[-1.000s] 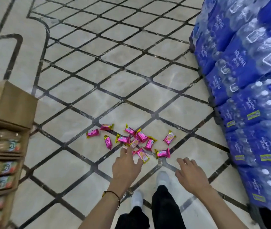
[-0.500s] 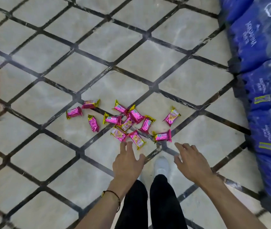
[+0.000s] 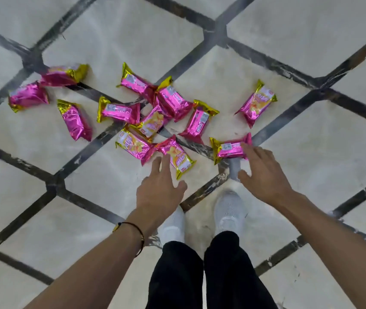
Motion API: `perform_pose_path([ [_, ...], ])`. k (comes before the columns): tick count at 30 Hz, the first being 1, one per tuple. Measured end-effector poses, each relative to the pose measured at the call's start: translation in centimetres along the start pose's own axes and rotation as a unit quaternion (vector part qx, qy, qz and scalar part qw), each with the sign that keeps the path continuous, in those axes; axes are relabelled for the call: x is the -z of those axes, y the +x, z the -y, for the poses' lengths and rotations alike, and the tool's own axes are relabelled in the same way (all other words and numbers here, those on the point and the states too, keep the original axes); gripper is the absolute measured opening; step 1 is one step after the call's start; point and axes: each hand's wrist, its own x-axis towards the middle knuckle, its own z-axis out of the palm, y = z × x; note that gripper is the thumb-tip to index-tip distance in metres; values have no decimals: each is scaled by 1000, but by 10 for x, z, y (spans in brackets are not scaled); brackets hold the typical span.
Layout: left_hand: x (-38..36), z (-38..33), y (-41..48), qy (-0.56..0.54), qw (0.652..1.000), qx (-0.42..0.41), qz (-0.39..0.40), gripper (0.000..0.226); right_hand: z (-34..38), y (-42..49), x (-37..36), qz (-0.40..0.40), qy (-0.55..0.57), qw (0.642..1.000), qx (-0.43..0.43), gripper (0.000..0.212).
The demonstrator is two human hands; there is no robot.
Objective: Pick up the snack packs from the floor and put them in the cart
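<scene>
- Floor (image 3: pixel 133 41): carries every pack in view, marked off by dark seams between pale tiles. No floor edge and no cart in view.
- Far-left pack (image 3: pixel 28 97) and second pack (image 3: pixel 62 75): lie flat by a seam crossing and seem to touch at one corner. Well apart from both hands, so probably late picks.
- Third pack (image 3: pixel 76 120): lies alone inside a tile, near the heap's left end.
- Heap (image 3: pixel 155 108): sprawls over a seam with wrappers overlapping at odd angles. Looks spilled rather than stacked, so best thinned from its near edge.
- Front pack (image 3: pixel 177 158): sits tilted at the heap's near edge, closest to the left hand, hence the likely first pick.
- Left hand (image 3: pixel 158 190): reaches palm down, fingers straight and apart, tips at the front pack's near-left end. Grips nothing, and cannot tell through the blur whether touching.
- Band (image 3: pixel 133 230): circles the left wrist.
- Shoes (image 3: pixel 230 208): stand just behind the packs, close enough for both hands to reach without a step.
- Right pack (image 3: pixel 231 149): lies across a seam crossing, just ahead of the shoes.
- Right hand (image 3: pixel 264 175): hovers palm down, fingers spread, tips at the right pack's right end, thumb held wide. Shaped to close over it, clamped on nothing yet.
- Lone pack (image 3: pixel 256 103): lies face up inside a tile, beyond the right hand and apart from the heap.
</scene>
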Motion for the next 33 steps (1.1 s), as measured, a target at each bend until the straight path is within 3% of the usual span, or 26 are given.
perform_pose_path([
  [10,-87,9,115,-74,991,61,-96,89,-38,93,-94,-6,-161,984,74,100],
  [12,-98,6,134,-71,989,58,-113,91,-43,108,-102,-15,-193,978,82,98],
  [17,-116,6,158,-54,989,72,-121,88,-43,124,-111,-6,-244,967,66,70],
  [24,-90,9,121,-62,990,34,-121,78,-37,87,-91,-27,-224,974,12,57],
  [33,24,1,13,-90,993,-56,-50,72,20,-22,23,-43,-15,997,-70,66],
])
